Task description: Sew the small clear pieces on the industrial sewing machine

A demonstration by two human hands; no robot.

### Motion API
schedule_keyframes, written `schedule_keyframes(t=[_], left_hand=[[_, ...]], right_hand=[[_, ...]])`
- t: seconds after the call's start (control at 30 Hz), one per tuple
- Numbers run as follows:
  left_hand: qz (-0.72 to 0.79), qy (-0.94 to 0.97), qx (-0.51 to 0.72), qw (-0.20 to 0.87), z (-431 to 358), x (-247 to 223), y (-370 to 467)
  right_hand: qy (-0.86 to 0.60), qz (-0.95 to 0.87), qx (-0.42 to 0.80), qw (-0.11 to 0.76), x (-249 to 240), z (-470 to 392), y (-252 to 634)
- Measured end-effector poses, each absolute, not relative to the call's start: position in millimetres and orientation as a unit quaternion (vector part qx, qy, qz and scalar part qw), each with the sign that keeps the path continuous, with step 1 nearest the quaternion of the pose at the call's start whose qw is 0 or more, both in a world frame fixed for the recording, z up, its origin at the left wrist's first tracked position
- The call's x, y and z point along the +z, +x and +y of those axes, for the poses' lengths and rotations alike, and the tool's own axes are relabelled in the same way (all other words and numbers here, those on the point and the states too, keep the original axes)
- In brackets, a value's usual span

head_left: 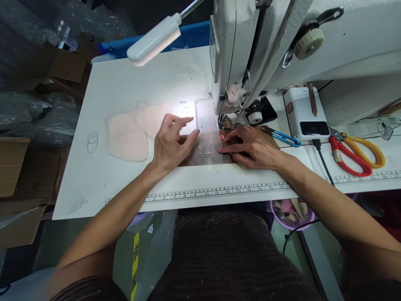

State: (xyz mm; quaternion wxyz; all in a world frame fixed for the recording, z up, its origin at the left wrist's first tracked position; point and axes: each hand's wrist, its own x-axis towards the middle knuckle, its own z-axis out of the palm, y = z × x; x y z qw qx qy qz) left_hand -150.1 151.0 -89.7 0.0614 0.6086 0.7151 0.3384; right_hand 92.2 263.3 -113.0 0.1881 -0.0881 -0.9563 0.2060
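Mid-frame on the white bench [103, 184], under the sewing machine [238, 54]: thin brown fabric piece [205, 152], probably limp and light. Pinned flat by open left hand [171, 144] and right hand [250, 148], fingers spread, best held at edges.

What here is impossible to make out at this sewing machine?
- Needle: head view, hidden behind the sewing machine head.
- Brown fabric: mostly covered by the left hand and right hand.
- Ruler numbers: too small.
- Pink fabric: its right end washed out by lamp glare.
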Motion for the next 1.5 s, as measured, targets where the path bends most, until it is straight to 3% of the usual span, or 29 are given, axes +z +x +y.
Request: schedule_keyframes(t=[0.07, 0.2, 0.37, 0.77, 1.5], left_hand=[[0.661, 0.699, 0.272, -0.008, 158, -88, -147], [0.542, 0.828, 0.148, 0.006, 177, -89, -141], [0.509, 0.858, 0.071, -0.004, 193, -94, -138], [0.522, 0.829, 0.182, 0.087, 200, -107, -157], [0.535, 0.828, 0.149, 0.078, 197, -107, -152]], right_hand=[[-0.087, -0.956, 0.205, 0.191, -114, 263, 92], [-0.094, -0.955, 0.202, 0.194, -116, 262, 93], [-0.103, -0.946, 0.215, 0.219, -120, 261, 90], [-0.162, -0.931, 0.219, 0.242, -122, 260, 86], [-0.174, -0.929, 0.224, 0.237, -124, 259, 87]])
